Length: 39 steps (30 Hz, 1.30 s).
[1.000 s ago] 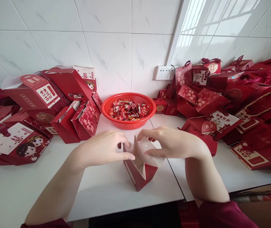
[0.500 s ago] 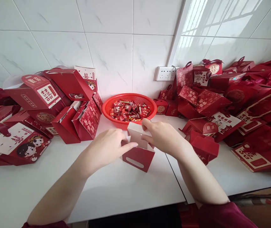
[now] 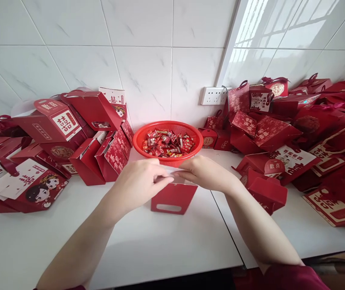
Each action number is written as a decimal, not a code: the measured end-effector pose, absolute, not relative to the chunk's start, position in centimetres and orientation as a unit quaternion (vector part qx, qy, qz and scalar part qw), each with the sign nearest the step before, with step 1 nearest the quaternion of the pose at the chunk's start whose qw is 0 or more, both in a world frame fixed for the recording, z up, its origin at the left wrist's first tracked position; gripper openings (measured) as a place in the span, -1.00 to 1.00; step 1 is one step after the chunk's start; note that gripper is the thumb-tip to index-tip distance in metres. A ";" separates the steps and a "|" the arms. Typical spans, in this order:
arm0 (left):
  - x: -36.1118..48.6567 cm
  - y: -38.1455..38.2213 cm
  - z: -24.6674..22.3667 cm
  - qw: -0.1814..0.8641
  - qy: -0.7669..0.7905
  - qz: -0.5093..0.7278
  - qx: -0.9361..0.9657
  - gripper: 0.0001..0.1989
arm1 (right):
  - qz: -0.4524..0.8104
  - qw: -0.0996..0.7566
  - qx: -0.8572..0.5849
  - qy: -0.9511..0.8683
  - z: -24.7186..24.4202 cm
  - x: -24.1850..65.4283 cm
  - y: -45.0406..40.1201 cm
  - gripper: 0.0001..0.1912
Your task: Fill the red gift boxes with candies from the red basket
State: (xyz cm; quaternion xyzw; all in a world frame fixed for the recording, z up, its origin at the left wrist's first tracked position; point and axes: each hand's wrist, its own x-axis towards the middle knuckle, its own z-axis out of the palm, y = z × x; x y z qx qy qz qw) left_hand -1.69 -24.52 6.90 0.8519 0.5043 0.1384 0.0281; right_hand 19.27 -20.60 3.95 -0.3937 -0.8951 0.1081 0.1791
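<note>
A red gift box (image 3: pixel 168 199) with an oval cut-out stands on the white table in front of me, its top flaps raised. My left hand (image 3: pixel 145 177) is closed at the box's upper left, thumb and fingers on the white inner side of a flap. From the right, my right hand (image 3: pixel 199 172) pinches the same flap, its fingertips almost meeting the left thumb. The hands hide most of the box's opening. Just behind, a red plastic basket (image 3: pixel 137 141) holds wrapped candies (image 3: pixel 169 143).
Red gift boxes (image 3: pixel 48 121) are piled at the left, some with double-happiness prints. A larger heap of red boxes (image 3: pixel 269 129) fills the right. A power strip (image 3: pixel 213 96) sits against the tiled wall. A seam (image 3: pixel 228 229) crosses the table right of the box.
Both hands have drawn closer together over the box, and its raised flap has folded down between them. The box has turned so its front faces me more squarely.
</note>
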 end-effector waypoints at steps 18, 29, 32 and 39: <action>-2.8 -21.9 4.9 0.140 0.516 0.161 0.830 -0.72 | -0.024 0.348 -0.323 -0.880 1.9 18.0 -19.6 -0.72; -2.8 -22.7 5.0 0.077 0.525 0.126 0.838 -0.76 | 0.063 0.263 -0.417 -0.867 1.7 18.0 -19.9 -0.72; -2.4 -22.8 5.2 0.007 0.512 0.158 0.845 -0.81 | 0.108 0.243 -0.398 -0.878 2.3 17.8 -20.3 -0.74; -1.9 -22.1 5.1 0.152 0.485 0.177 0.843 -0.86 | 0.120 0.224 -0.373 -0.892 3.0 17.7 -20.4 -0.77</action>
